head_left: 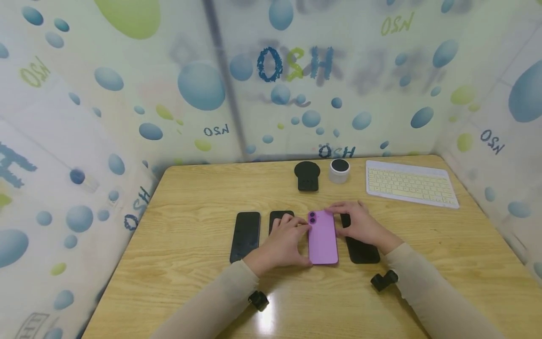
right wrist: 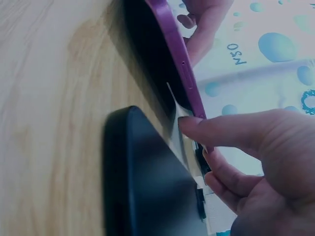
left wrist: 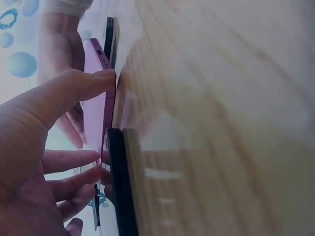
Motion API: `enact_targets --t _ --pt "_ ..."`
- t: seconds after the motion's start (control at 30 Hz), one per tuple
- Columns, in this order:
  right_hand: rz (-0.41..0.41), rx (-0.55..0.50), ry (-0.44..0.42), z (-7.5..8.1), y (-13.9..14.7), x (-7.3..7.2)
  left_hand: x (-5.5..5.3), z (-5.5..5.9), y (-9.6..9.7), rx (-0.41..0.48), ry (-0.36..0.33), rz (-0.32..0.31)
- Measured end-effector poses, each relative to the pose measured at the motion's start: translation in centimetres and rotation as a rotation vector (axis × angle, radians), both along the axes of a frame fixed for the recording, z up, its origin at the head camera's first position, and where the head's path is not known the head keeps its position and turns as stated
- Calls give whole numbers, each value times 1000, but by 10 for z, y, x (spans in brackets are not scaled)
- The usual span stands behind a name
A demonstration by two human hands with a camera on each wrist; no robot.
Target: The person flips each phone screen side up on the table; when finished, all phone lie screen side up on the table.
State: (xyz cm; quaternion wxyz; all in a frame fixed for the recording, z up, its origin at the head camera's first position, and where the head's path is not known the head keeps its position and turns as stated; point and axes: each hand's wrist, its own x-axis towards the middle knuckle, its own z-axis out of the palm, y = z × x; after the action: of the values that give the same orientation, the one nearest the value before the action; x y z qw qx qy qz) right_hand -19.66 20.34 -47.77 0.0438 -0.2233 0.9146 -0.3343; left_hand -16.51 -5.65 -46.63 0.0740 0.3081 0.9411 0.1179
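A purple smartphone [head_left: 323,242], camera side up, is held between both hands over the wooden table. My left hand [head_left: 281,245] grips its left side, thumb at the lower corner and fingertips higher on the edge. The right hand [head_left: 360,225] pinches the upper right corner, where the right wrist view shows that edge raised and the dark screen facing down. By the right thumb, a thin pale sheet [right wrist: 177,129] stands out from the screen side. A black phone [head_left: 363,250] lies under the right hand. Another black phone [head_left: 275,217] is partly hidden behind the left fingers.
A further black phone [head_left: 245,237] lies on the wooden table [head_left: 178,273] at the left. Behind the hands stand a black round-topped object [head_left: 307,176], a small white cylinder [head_left: 339,175] with a dark top, and a white keyboard [head_left: 412,184]. Patterned sheeting [head_left: 288,113] borders the table.
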Motion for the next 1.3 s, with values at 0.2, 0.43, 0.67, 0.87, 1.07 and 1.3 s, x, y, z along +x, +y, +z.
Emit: enact_targets --t 0.2,0.43,0.67,0.87,1.07,1.3 --pt "-15 4 14 9 2 3 2 2 1 10 7 -4" --pt "-16 -22 11 19 5 5 4 0 5 71 2 -17" --pt "-18 -47 33 23 1 10 5 4 6 142 -54 1" --pt "-8 -94 63 22 -4 11 5 7 3 209 -77 0" --pt "-2 -103 80 23 -10 11 4 14 -2 289 -84 -5" --pt "-12 -106 91 22 -21 10 2 21 -11 309 -86 -31"
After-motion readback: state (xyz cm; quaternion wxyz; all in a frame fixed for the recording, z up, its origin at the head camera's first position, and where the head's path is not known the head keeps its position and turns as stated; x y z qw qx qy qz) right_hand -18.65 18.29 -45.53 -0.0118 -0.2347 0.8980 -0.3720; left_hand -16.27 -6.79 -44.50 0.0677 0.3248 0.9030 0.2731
